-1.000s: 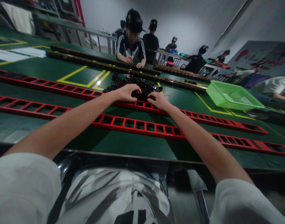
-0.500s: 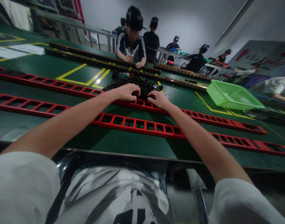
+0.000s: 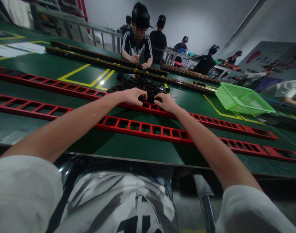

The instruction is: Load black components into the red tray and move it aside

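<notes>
My left hand reaches over the far red ladder-like frame, its fingers curled toward the thumb with a dark gap between them. Facing it, my right hand is bent in the same way, a short distance apart. Both fingertips are at the near edge of a pile of small black parts. Anything pinched in either hand blends into the black pile, so I cannot make it out. Nearer to me, a second red ladder-like frame runs under my forearms.
A green plastic basket sits at the right on the green table. Long dark strips lie beyond the pile. Across the table, a co-worker's hands rest near the strips. White sheets lie at the far left.
Both hands stay nearly in place, with only a very slight shift to the right in the picture. The view has tilted a little; the frames, pile and basket look unmoved.
</notes>
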